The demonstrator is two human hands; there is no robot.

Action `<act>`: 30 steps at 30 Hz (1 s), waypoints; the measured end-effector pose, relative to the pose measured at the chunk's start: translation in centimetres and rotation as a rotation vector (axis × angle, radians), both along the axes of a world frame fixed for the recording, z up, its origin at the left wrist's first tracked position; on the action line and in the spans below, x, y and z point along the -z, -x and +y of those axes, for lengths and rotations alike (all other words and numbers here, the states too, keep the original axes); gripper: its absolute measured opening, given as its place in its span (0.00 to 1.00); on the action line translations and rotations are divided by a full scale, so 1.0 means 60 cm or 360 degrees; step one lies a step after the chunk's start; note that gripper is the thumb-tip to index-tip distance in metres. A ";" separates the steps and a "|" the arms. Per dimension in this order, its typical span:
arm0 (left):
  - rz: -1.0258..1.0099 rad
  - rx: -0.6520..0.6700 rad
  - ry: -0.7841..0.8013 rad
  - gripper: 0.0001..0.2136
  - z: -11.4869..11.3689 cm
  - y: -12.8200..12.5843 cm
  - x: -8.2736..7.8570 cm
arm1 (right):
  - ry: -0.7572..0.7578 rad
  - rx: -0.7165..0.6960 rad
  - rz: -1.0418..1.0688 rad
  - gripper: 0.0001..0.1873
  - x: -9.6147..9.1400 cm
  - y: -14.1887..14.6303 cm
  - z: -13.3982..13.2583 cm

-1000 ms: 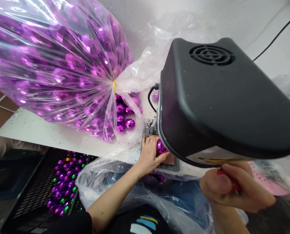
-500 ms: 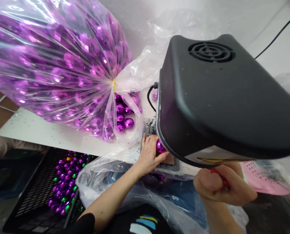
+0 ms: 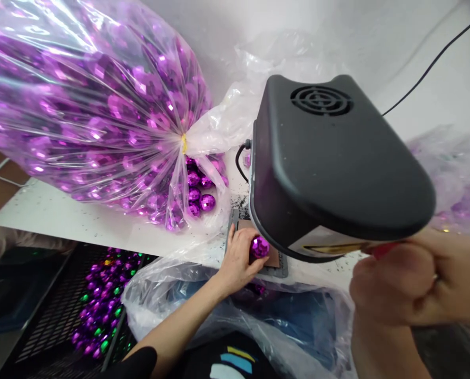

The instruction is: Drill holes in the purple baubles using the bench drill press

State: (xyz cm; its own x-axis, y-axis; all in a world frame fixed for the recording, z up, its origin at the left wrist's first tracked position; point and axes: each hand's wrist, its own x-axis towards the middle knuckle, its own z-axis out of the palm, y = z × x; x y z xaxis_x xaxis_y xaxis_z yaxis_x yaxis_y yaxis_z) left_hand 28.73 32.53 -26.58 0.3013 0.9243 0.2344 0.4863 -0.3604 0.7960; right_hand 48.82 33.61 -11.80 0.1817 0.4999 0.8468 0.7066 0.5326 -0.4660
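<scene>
My left hand (image 3: 240, 258) reaches onto the grey base plate (image 3: 281, 271) of a black machine (image 3: 338, 173). Its thumb and fingers are closed round a shiny purple faceted ball (image 3: 260, 246), which sits over a brown pad (image 3: 273, 259) under the machine's edge. My right hand (image 3: 411, 281), slightly blurred, is wrapped round a red handle (image 3: 383, 249) at the machine's front right. Most of that handle is hidden by the fingers and the housing.
A tied clear bag of purple balls (image 3: 100, 116) fills the left of the white table (image 3: 100, 221); loose balls (image 3: 207, 202) lie beside its knot. Below left stands a black crate (image 3: 33, 337) with purple and green balls. An open plastic bag (image 3: 164, 305) lies across my lap.
My right hand has moved right and up with the red handle. The machine housing appears smaller and shifted left, and the purple ball in my left hand shows more fully.
</scene>
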 end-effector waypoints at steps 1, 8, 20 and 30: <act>0.0003 0.0027 -0.0039 0.22 -0.015 0.006 0.002 | -0.0102 -0.0031 0.0027 0.13 -0.015 0.005 0.012; 0.0108 -0.0256 -0.0355 0.19 0.024 0.081 -0.019 | -0.0225 -0.0081 0.0069 0.21 -0.032 0.025 0.040; 0.0378 -0.0858 -0.0120 0.19 0.130 0.139 -0.096 | -0.0224 0.0219 -0.0069 0.15 -0.023 0.018 0.025; -0.0506 -0.0249 0.0699 0.21 0.059 0.031 -0.044 | -0.0132 0.0168 -0.0068 0.15 -0.035 0.020 0.024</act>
